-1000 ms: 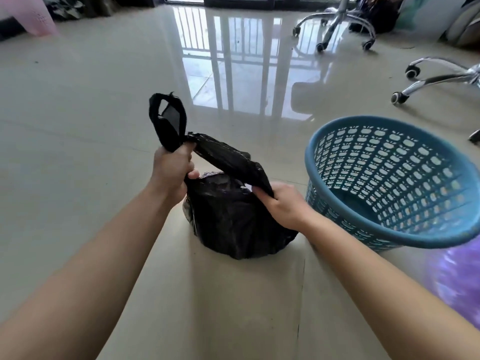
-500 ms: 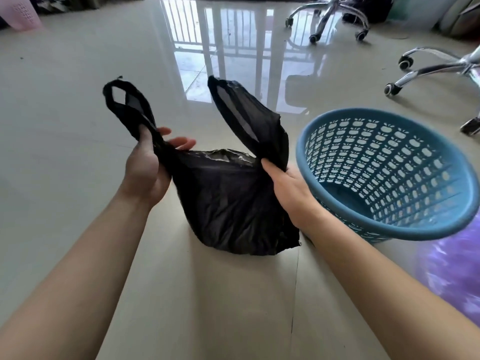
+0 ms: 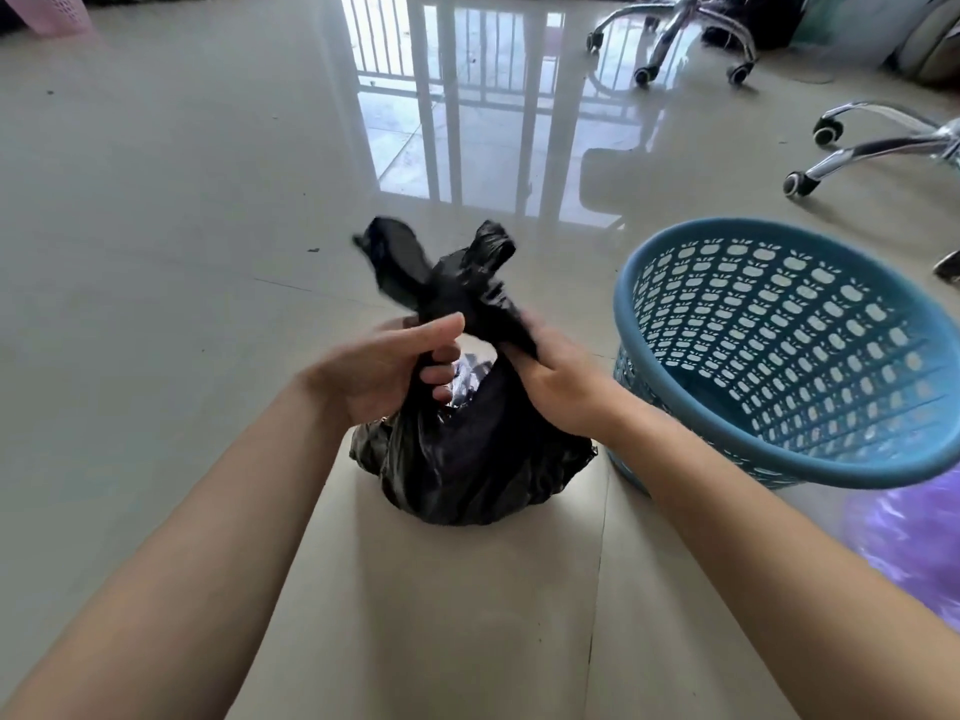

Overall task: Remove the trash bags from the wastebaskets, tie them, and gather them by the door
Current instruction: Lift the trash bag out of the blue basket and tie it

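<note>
A filled black trash bag [image 3: 467, 459] sits on the tiled floor in front of me. Its two handle loops stick up, crossed above the bag's mouth. My left hand [image 3: 387, 368] grips the bag's neck from the left, fingers curled under the crossing. My right hand [image 3: 550, 379] holds the right handle strip just beside it. A blue perforated wastebasket [image 3: 779, 459] stands immediately right of the bag, with no bag in it.
Chrome wheeled chair bases [image 3: 878, 145] stand at the far right and back [image 3: 685, 28]. A pink basket [image 3: 52, 13] is at the far left corner. Something purple [image 3: 914, 532] lies by my right forearm. Glossy floor [image 3: 182, 252] stretches to the left.
The two handles were held wide apart; my hands have brought them together and crossed them over the bag's mouth.
</note>
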Motion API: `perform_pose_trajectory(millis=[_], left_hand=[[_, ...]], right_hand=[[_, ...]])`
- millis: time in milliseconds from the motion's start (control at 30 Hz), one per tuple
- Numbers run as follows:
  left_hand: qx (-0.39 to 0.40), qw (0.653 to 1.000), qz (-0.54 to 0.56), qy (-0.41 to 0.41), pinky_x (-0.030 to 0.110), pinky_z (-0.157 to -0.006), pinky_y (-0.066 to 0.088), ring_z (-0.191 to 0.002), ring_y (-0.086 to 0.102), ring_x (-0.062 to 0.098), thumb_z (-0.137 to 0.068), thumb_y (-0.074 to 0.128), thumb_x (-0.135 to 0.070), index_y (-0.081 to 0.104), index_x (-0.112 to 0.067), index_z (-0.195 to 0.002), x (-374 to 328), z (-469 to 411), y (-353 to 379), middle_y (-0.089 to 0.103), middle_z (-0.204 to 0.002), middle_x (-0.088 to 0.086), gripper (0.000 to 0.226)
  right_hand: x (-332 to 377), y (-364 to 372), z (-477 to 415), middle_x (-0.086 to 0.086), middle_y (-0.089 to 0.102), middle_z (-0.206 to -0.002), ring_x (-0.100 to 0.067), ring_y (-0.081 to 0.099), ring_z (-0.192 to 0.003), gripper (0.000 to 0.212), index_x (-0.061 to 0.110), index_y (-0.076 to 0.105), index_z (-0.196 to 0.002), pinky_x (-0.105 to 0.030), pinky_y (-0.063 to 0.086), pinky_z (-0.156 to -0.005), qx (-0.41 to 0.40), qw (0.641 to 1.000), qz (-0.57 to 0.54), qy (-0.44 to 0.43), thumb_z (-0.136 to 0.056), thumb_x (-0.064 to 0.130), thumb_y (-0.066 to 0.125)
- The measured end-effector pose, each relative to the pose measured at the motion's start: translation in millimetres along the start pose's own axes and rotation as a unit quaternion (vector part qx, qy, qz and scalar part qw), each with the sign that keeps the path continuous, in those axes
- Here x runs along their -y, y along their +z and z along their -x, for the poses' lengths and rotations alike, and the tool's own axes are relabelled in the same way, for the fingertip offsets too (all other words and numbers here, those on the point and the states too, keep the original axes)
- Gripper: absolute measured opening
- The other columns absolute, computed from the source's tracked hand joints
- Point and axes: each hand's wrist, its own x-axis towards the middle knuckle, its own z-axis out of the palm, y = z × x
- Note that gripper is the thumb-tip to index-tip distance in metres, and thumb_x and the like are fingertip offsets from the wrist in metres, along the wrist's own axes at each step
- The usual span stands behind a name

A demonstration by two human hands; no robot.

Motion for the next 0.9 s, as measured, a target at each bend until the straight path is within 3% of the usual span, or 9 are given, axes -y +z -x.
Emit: perform_pose_trajectory(millis=[100,367,467,533,600,667,733,800,900], left_hand=[[-0.082,0.996,-0.014,0.035,0.020,-0.046,0.031,-0.045,0.025,0.005,-0.085,0.069,-0.044,0.068,-0.016,-0.097,-4.9,-1.9,6.6,0.040,-0.066,-0.004,0.031],[-0.155,0.986,0.052,0.004,0.021,-0.043,0.036,-0.036,0.024,0.005,-0.093,0.053,-0.054,0.044,-0.021,-0.073,-2.7,1.7,6.0,0.018,-0.047,-0.010,0.040],[-0.127,0.991,0.041,0.000,0.022,-0.044,0.036,-0.036,0.029,0.006,-0.085,0.057,-0.053,0.038,-0.021,-0.069,-4.2,3.2,10.1,0.025,-0.047,-0.007,0.040],[-0.106,0.994,0.036,0.003,0.024,-0.045,0.038,-0.037,0.032,0.009,-0.087,0.055,-0.050,0.038,-0.020,-0.068,-7.2,4.6,11.2,0.030,-0.047,-0.005,0.039],[-0.080,0.996,0.045,-0.007,0.026,-0.047,0.039,-0.038,0.035,0.014,-0.090,0.051,-0.044,0.040,-0.018,-0.070,-10.5,5.9,12.1,0.035,-0.048,-0.001,0.034],[-0.050,0.997,0.052,-0.019,0.029,-0.051,0.038,-0.042,0.037,0.019,-0.082,0.048,-0.035,0.043,-0.015,-0.074,-13.3,7.5,13.7,0.037,-0.053,0.003,0.022],[-0.015,0.999,0.042,-0.013,0.031,-0.054,0.037,-0.045,0.037,0.020,-0.076,0.047,-0.028,0.046,-0.014,-0.075,-14.8,8.7,16.3,0.037,-0.058,0.004,0.014],[-0.006,1.000,0.003,0.008,0.030,-0.052,0.037,-0.045,0.036,0.016,-0.081,0.056,-0.027,0.056,-0.017,-0.069,-14.2,7.9,20.3,0.034,-0.059,0.002,0.016],[-0.055,0.997,-0.054,0.022,0.028,-0.050,0.037,-0.040,0.032,0.011,-0.095,0.061,-0.046,0.064,-0.028,-0.059,-14.0,5.2,26.4,0.031,-0.052,-0.002,0.040]], right_hand=[[-0.8,-5.6,2.1,-0.005,0.065,-0.120,-0.031,0.058,-0.114,0.029,0.020,0.051,-0.125,-0.042,0.044,-0.096,0.129,0.975,0.177,0.042,-0.102,0.032,0.039],[-1.5,-22.9,14.6,-0.005,0.062,-0.115,-0.026,0.056,-0.113,0.030,0.020,0.052,-0.113,-0.042,0.043,-0.100,0.174,0.943,0.281,0.029,-0.099,0.041,0.036],[9.5,-32.7,14.8,-0.008,0.064,-0.112,-0.019,0.061,-0.103,0.035,0.013,0.054,-0.117,-0.038,0.048,-0.094,0.202,0.966,0.123,0.106,-0.099,0.043,0.055],[21.3,-38.6,15.3,-0.001,0.062,-0.125,-0.010,0.065,-0.109,0.066,0.019,0.044,-0.138,-0.031,0.052,-0.095,0.197,0.962,-0.085,0.168,-0.085,0.048,0.072],[25.9,-41.6,8.5,0.002,0.048,-0.142,-0.014,0.052,-0.130,0.100,0.033,0.025,-0.152,-0.035,0.041,-0.111,0.140,0.956,-0.215,0.145,-0.068,0.053,0.074],[35.6,-43.4,-0.6,0.004,0.042,-0.144,-0.019,0.040,-0.139,0.108,0.041,0.015,-0.154,-0.042,0.033,-0.115,0.081,0.957,-0.265,0.090,-0.062,0.060,0.069],[48.7,-46.5,-9.1,0.002,0.044,-0.144,-0.017,0.046,-0.134,0.101,0.044,0.016,-0.153,-0.039,0.043,-0.107,0.042,0.969,-0.238,0.042,-0.070,0.064,0.070],[60.5,-49.3,-15.5,-0.001,0.058,-0.132,-0.008,0.061,-0.112,0.076,0.035,0.040,-0.147,-0.023,0.050,-0.086,-0.005,0.982,-0.187,0.010,-0.082,0.054,0.073],[68.2,-49.6,-21.8,0.001,0.068,-0.086,-0.004,0.056,-0.066,0.011,0.020,0.073,-0.102,-0.014,0.042,-0.059,-0.089,0.972,-0.216,-0.004,-0.092,0.025,0.072]])
